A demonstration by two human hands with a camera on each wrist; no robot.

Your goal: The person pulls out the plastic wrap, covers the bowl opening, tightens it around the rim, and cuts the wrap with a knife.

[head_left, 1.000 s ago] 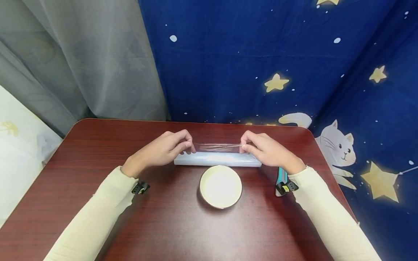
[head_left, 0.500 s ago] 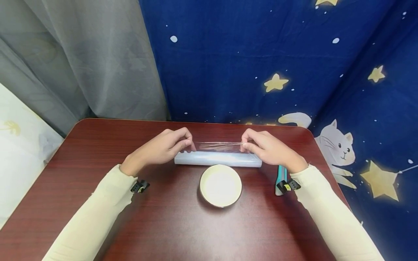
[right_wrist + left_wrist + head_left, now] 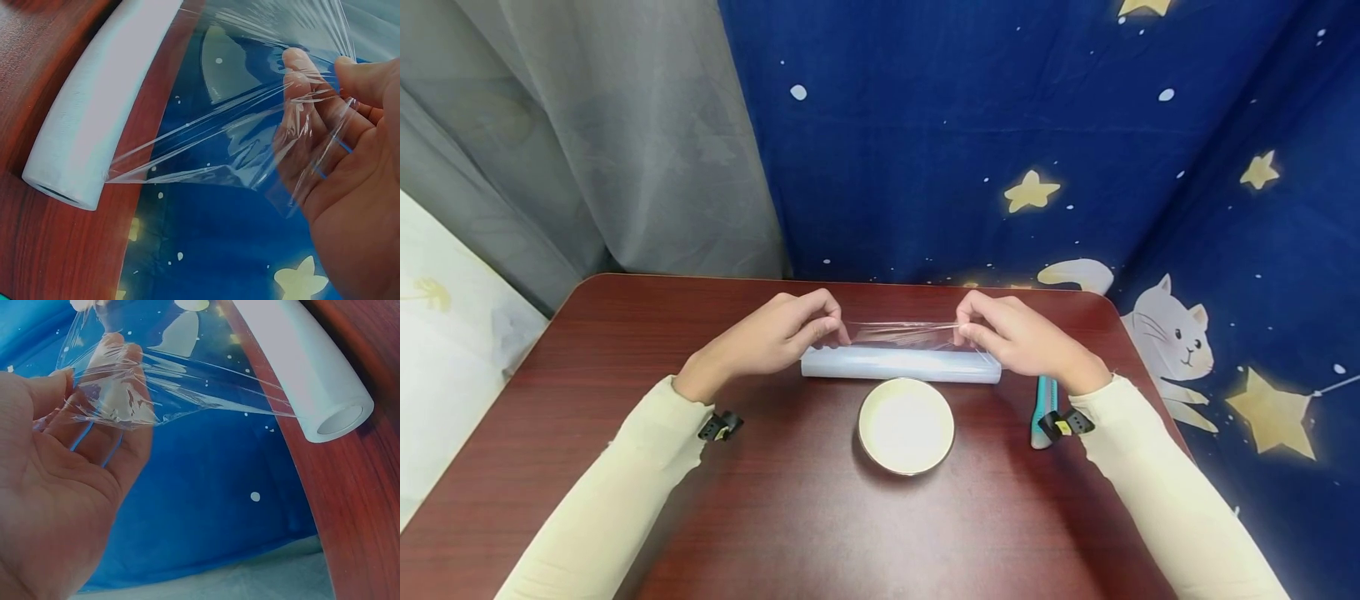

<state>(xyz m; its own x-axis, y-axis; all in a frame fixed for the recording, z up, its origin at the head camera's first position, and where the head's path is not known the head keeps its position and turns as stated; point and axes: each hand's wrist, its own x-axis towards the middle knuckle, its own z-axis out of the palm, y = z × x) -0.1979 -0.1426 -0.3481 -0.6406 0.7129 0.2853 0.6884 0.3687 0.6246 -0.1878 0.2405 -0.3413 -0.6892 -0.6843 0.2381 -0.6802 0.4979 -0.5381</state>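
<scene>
A roll of plastic wrap [image 3: 901,365] lies crosswise on the table behind a round cream bowl [image 3: 906,427]. From it a clear sheet of plastic wrap [image 3: 125,394] stretches up, creased and taut, between both hands. My left hand [image 3: 778,333] pinches one corner of the sheet between thumb and fingers. At the other corner my right hand [image 3: 1018,333] pinches the film the same way, its other fingers showing through the film in the right wrist view. The roll's hollow end [image 3: 340,420] shows in the left wrist view.
A teal utility knife [image 3: 1043,412] lies on the right of the table, partly covered by the right wrist's camera. The dark red-brown table [image 3: 790,517] ends at a back edge, with a blue starry curtain [image 3: 910,167] and a grey curtain [image 3: 625,150] behind it.
Both hands have risen slightly and moved a little toward the table's back edge, drawing the sheet of plastic wrap further from the roll. The bowl stays where it was.
</scene>
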